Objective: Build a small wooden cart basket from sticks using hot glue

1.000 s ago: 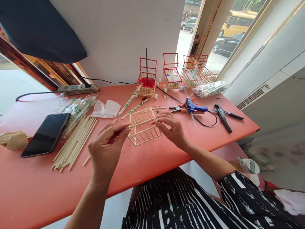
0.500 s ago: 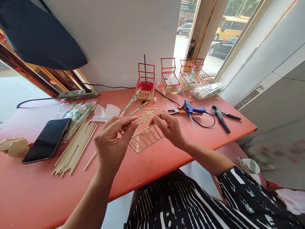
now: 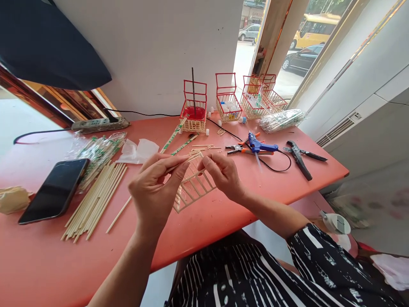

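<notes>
Pale-wood frame (image 3: 196,199) is held over the tabletop (image 3: 179,236), right hand (image 3: 223,175) fingers clamped on its edge, left hand (image 3: 156,183) fingers on a stick (image 3: 174,167); it could be skewed by uneven squeezing.

Black phone (image 3: 53,192), yellow bus (image 3: 317,30) outside

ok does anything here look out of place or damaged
Slightly: one loose stick lies apart from the stick bundle, and the blue glue gun sits over the orange-handled pliers instead of separately. The held stick frame shows no plain damage, though it is partly covered.
</notes>
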